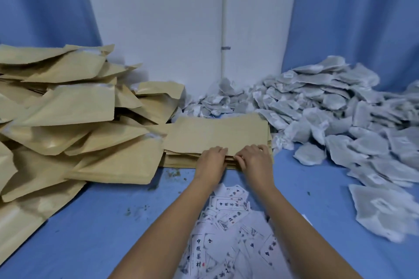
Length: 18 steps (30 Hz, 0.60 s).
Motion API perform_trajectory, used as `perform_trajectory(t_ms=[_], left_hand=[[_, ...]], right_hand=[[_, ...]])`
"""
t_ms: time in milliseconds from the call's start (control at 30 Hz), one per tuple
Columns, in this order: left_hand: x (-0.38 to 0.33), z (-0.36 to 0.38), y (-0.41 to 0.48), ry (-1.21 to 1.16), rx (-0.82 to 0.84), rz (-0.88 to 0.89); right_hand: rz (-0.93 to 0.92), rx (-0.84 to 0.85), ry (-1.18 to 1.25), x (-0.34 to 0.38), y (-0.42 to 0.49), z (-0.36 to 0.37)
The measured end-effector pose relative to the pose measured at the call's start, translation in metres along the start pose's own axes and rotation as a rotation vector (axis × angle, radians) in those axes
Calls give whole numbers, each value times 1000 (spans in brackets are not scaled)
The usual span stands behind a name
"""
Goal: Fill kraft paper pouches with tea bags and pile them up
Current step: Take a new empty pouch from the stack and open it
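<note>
A flat stack of empty kraft pouches (215, 133) lies in the middle of the blue table. My left hand (212, 161) and my right hand (255, 161) meet at the stack's near edge, fingers curled over the top pouch's edge and pinching it. A big heap of filled kraft pouches (68, 120) rises on the left. A wide mound of grey-white tea bags (340, 115) covers the right side and reaches behind the stack.
Printed white paper labels (226, 233) lie scattered on the blue table (102, 222) under my forearms. Tea crumbs dot the cloth near the stack. A white wall and blue curtains (351, 18) close the back.
</note>
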<state>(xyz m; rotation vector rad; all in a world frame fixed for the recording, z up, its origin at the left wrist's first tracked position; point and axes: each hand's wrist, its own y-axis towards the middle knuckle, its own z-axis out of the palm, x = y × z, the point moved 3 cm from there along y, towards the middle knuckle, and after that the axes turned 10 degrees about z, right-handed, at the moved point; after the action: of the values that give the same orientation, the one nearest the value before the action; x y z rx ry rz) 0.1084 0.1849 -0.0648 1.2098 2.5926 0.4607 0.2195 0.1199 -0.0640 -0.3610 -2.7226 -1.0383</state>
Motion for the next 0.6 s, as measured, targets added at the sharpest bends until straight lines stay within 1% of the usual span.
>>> perform_trajectory(t_ms=[33,67,100,133,167,200,233,267,300,367,467,600], left_hand=[[-1,-2,-2,31,-17,8],[-2,-5,-7,63,-38,39],[-4,-8,-13,84,-79,101],[-8,-9,-22,78,-138,179],[-9,-10,-34,25,-208,252],[-9,-10,-47,-38,-279,314],[-9,-10,-58,-86,-320,363],[-8,-11,-66,-121,-329,386],[-8,-12,-70,-150,-327,380],[-9,-18,-68,-185,-311,310],[-9,-23,-45,-183,-239,182],[9,-17,7,-94,-174,137]], right_hand=[[-29,-3,57,0,-6,-5],[-9,-4,128,-3,-11,-10],[90,-11,237,-9,-16,-17],[270,-22,402,-20,-21,-24],[485,-24,614,-32,-26,-33],[695,21,844,-42,-30,-42],[858,103,1075,-50,-33,-48],[950,182,1259,-57,-35,-51],[974,238,1371,-61,-36,-53],[970,299,1449,-58,-38,-51],[1001,336,1457,-43,-44,-38],[1011,322,1430,-42,-52,-23]])
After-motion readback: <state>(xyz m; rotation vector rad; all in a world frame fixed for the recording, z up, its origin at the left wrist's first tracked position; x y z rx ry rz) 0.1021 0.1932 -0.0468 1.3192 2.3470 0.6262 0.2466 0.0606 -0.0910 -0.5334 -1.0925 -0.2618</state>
